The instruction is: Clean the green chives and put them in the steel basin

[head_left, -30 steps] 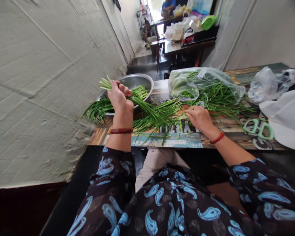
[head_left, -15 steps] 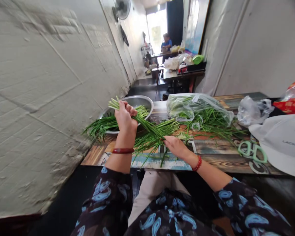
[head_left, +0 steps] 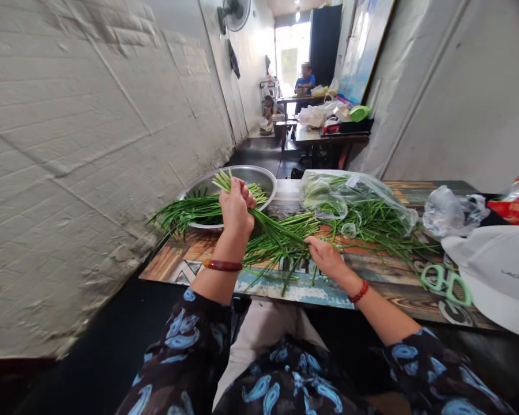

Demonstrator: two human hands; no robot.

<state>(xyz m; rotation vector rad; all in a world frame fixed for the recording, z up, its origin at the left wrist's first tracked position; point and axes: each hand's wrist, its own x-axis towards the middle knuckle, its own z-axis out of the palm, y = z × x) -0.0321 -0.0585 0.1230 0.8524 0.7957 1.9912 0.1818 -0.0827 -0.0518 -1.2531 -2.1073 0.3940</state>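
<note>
My left hand point(head_left: 236, 210) is closed round a bunch of chives point(head_left: 281, 229), pale cut ends poking out above the fist. Toward the right the bunch slants down to my right hand point(head_left: 328, 259), whose fingers pinch the leaf ends. Behind my left hand stands a metal basin point(head_left: 268, 178); chives in the basin point(head_left: 190, 212) hang over its left rim. Under the held bunch lies a loose pile of chives point(head_left: 277, 253) on the table. A clear plastic bag point(head_left: 350, 193) with more chives spilling out of it sits behind my right hand.
On the right are light green scissors point(head_left: 445, 283), a white cap point(head_left: 493, 271), a crumpled plastic bag point(head_left: 450, 210) and a red package point(head_left: 516, 202). A wall point(head_left: 90, 144) borders the table's left end. Farther back, a person in blue point(head_left: 305, 83) sits and another person point(head_left: 268, 106) is low down.
The view has shifted a little, so the scene sits farther right. Both hands have moved slightly right, still holding the bunch, with the right hand a touch farther from the left.
</note>
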